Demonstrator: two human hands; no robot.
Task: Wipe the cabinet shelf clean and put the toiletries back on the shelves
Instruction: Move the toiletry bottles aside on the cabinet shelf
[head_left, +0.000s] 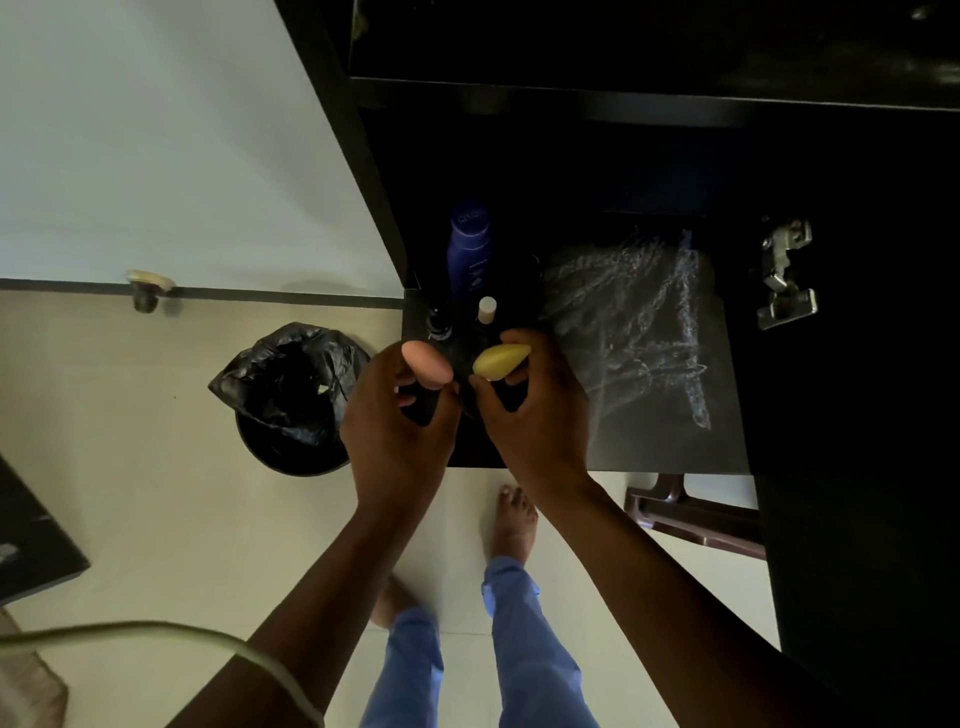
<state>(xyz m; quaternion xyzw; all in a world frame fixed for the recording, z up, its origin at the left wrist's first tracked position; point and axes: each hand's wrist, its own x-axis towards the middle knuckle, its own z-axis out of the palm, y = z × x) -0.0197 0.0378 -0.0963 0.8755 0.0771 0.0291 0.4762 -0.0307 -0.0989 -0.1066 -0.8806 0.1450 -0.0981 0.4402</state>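
My left hand (395, 431) grips a pink egg-shaped sponge (427, 364) over the front left corner of the dark cabinet shelf (670, 441). My right hand (530, 415) pinches a yellow teardrop-shaped sponge (500, 359) just beside it. Behind the hands stand a tall blue bottle (469, 249), a small bottle with a white cap (487, 310) and a small dark bottle (439, 323). Pale wipe streaks (639, 312) cover the right part of the shelf.
A black bin with a black liner (291, 395) stands on the tiled floor left of the cabinet. A metal hinge (784, 275) is fixed to the cabinet's right wall. A brown plastic stool (696, 514) sits under the shelf. An upper shelf edge (623, 98) runs above.
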